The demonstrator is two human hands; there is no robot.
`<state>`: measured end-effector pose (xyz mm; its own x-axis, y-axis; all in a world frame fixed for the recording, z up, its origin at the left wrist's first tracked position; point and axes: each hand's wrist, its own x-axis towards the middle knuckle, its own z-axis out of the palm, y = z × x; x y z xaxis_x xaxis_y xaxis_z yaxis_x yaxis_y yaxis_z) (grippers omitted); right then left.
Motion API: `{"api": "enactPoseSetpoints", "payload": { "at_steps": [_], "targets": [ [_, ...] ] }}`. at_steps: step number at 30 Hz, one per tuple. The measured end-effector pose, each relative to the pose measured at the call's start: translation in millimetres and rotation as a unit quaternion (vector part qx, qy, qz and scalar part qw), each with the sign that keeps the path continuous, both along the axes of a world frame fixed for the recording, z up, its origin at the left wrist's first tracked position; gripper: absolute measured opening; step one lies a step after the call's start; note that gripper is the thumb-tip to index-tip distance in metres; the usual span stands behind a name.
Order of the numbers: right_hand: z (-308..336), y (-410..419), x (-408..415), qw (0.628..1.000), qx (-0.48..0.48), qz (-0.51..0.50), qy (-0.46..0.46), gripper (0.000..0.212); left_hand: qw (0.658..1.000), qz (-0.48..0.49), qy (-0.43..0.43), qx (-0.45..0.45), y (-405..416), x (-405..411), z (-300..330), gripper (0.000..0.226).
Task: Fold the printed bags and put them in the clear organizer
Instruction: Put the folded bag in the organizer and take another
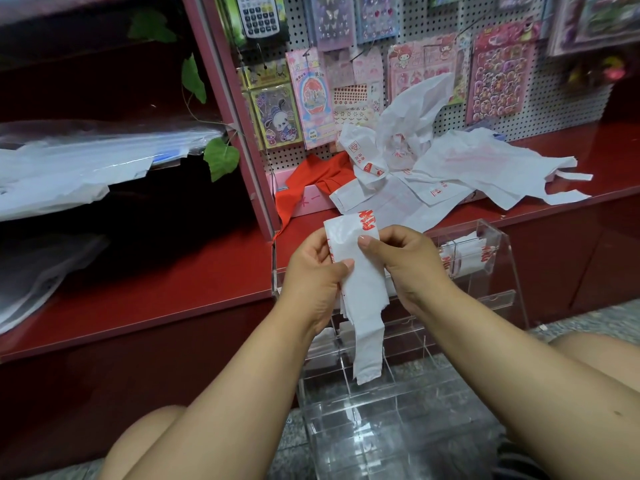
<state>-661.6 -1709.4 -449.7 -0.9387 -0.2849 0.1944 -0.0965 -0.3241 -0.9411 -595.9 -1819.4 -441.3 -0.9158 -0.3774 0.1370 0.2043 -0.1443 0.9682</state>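
A white plastic bag with red print [360, 282] hangs folded into a narrow strip in front of me. My left hand [311, 275] pinches its left edge with thumb on top. My right hand [401, 258] grips its upper right side, thumb pressed on the front. The bag's tail dangles over the clear organizer [498, 258], which stands on the floor against the red shelf. Folded printed bags [464, 258] sit in its upper right compartment. A heap of loose printed bags [443, 168] lies on the red shelf behind.
A red cloth [318, 178] lies left of the heap on a pink box. A pegboard with sticker packs [498, 74] rises behind. Clear plastic sheets [76, 161] fill the left shelves. My knees frame the organizer on a speckled floor [581, 323].
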Motion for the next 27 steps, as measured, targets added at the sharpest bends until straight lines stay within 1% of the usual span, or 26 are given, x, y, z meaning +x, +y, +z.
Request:
{"api": "enactPoseSetpoints", "payload": {
  "at_steps": [3, 5, 6, 9, 10, 11, 12, 13, 15, 16, 17, 19, 20, 21, 22, 23, 24, 25, 27],
  "targets": [
    [-2.1, -3.5, 1.7, 0.999, -0.022, -0.019, -0.02, 0.018, 1.0, 0.019, 0.002, 0.017, 4.1, -0.2, -3.3, 0.054],
    [-3.2, -4.7, 1.6, 0.998, -0.038, -0.03, -0.034, 0.018, 0.999, 0.039, -0.015, 0.013, 6.1, 0.6, -12.1, 0.052],
    [-3.5, -4.6, 1.1, 0.998, -0.043, -0.036, -0.041, 0.017, 0.998, 0.048, -0.04, -0.008, 6.6, 1.1, -18.7, 0.049],
    [-4.2, -3.0, -2.3, 0.997, -0.046, -0.054, -0.043, 0.018, 0.98, 0.053, -0.134, -0.139, 7.3, 6.1, -35.1, 0.031],
    [-3.8, -3.1, -3.2, 0.997, -0.049, -0.054, -0.038, 0.016, 0.975, 0.061, -0.147, -0.155, 5.6, 6.8, -38.2, 0.029],
    [-4.3, -3.3, -4.6, 0.997, -0.054, -0.051, -0.035, 0.013, 0.975, 0.074, -0.15, -0.146, 2.6, 6.3, -39.5, 0.026],
    [-5.2, -3.4, -7.0, 0.997, -0.051, -0.047, -0.033, 0.016, 0.977, 0.091, -0.145, -0.124, -1.3, 5.0, -39.1, 0.02],
    [-6.7, -2.4, -9.8, 0.998, -0.028, -0.04, -0.032, 0.024, 0.98, 0.106, -0.139, -0.1, -6.2, 3.8, -36.7, 0.017],
    [-8.7, 2.1, -13.2, 0.997, 0.076, 0.008, -0.033, 0.038, 0.983, 0.13, -0.115, -0.057, -18.1, -0.1, -30.0, 0.016],
    [-9.8, 3.8, -13.6, 0.99, 0.12, 0.058, -0.046, 0.041, 0.985, 0.139, -0.099, -0.041, -23.7, -1.8, -26.2, 0.015],
    [-10.2, 5.2, -11.6, 0.98, 0.142, 0.122, -0.073, 0.046, 0.985, 0.146, -0.086, -0.032, -27.0, -2.1, -21.8, 0.015],
    [-10.2, 4.1, -4.2, 0.948, 0.139, 0.246, -0.144, 0.064, 0.984, 0.158, -0.071, -0.033, -31.5, -1.9, -14.7, 0.017],
    [-9.9, 2.1, 0.7, 0.933, 0.121, 0.292, -0.174, 0.07, 0.984, 0.16, -0.067, -0.034, -32.4, -1.9, -12.7, 0.019],
    [-12.4, -1.0, 2.8, 0.923, 0.099, 0.317, -0.194, 0.074, 0.985, 0.159, -0.066, -0.035, -32.0, -0.5, -10.6, 0.024],
    [-14.8, -4.5, 3.7, 0.922, 0.081, 0.32, -0.204, 0.077, 0.986, 0.153, -0.061, -0.035, -32.2, -0.6, -10.6, 0.029],
    [-17.0, -7.4, 3.7, 0.926, 0.07, 0.308, -0.205, 0.079, 0.986, 0.147, -0.059, -0.042, -31.0, 1.3, -8.9, 0.027],
    [-18.8, -9.5, 2.7, 0.934, 0.064, 0.288, -0.201, 0.079, 0.986, 0.142, -0.064, -0.052, -29.5, 2.7, -8.8, 0.021],
    [-19.6, -10.6, 1.3, 0.942, 0.055, 0.268, -0.196, 0.077, 0.987, 0.136, -0.067, -0.062, -27.7, 4.8, -9.2, 0.016],
    [-19.1, -10.5, -1.6, 0.948, 0.017, 0.254, -0.19, 0.069, 0.988, 0.114, -0.082, -0.063, -25.1, 8.4, -12.1, 0.014]
  ]
}}
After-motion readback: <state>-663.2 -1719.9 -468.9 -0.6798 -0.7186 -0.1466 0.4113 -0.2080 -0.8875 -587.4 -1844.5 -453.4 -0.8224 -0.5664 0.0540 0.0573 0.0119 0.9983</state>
